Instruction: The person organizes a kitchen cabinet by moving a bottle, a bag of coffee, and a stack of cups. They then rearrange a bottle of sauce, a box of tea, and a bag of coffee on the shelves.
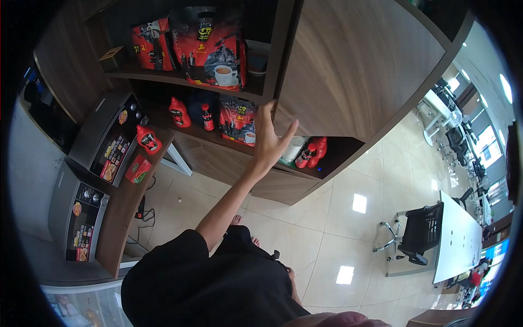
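My left hand [269, 140] reaches up to the left edge of a brown wooden cabinet door [348, 65]. Its fingers hook at that edge, and the thumb rests apart against the front face. Just behind the hand, on the lower shelf, stands a red instant coffee bag [237, 120]. Below the thumb are a whitish package [294, 149] and red bottles [306, 156]. My right hand [292, 280] hangs low beside my black clothing, away from the cabinet; only part of it shows, its fingers mostly hidden.
Larger red coffee bags [210, 54] sit on the upper shelf. Left of me, a side counter holds a toaster oven [111, 139], a red sauce bottle [148, 140] and a red box [138, 169]. A black office chair [419, 234] stands by a white table [457, 240] on the right.
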{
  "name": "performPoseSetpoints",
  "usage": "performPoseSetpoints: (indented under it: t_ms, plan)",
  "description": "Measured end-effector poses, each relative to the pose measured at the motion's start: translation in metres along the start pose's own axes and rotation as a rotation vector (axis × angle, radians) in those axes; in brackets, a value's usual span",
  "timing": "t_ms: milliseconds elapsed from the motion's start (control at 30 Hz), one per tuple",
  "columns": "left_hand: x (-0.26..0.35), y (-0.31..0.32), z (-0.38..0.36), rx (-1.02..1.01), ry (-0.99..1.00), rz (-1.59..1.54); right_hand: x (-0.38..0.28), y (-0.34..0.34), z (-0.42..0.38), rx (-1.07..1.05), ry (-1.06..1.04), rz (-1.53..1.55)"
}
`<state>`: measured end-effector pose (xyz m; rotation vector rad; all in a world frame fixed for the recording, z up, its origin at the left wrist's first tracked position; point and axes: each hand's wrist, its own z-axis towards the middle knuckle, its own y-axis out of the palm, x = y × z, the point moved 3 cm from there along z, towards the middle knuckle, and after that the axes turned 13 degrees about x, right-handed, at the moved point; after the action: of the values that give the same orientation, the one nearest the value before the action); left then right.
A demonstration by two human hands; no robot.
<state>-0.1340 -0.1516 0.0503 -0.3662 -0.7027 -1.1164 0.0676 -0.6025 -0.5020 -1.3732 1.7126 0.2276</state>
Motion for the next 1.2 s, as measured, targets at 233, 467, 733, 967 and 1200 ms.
performPoseSetpoints:
  t_ms: [233, 467, 733, 967, 1200]
  plan:
    - [0.050, -0.030, -0.036, -0.078, -0.144, -0.135, -0.006, -0.001, 0.018, -0.003, -0.069, 0.139]
    - [0.110, -0.047, -0.102, -0.266, -0.228, -0.216, -0.008, 0.002, 0.027, -0.107, -0.117, 0.146]
    - [0.141, -0.046, -0.153, -0.621, -0.221, -0.496, -0.034, 0.003, 0.035, -0.046, -0.025, 0.085]
    - [0.149, -0.037, -0.181, -0.814, -0.256, -0.701, -0.041, 0.002, 0.036, -0.034, 0.020, 0.064]
    - [0.138, -0.040, -0.220, -1.181, -0.212, -0.613, -0.039, 0.004, 0.035, -0.071, 0.024, 0.028]
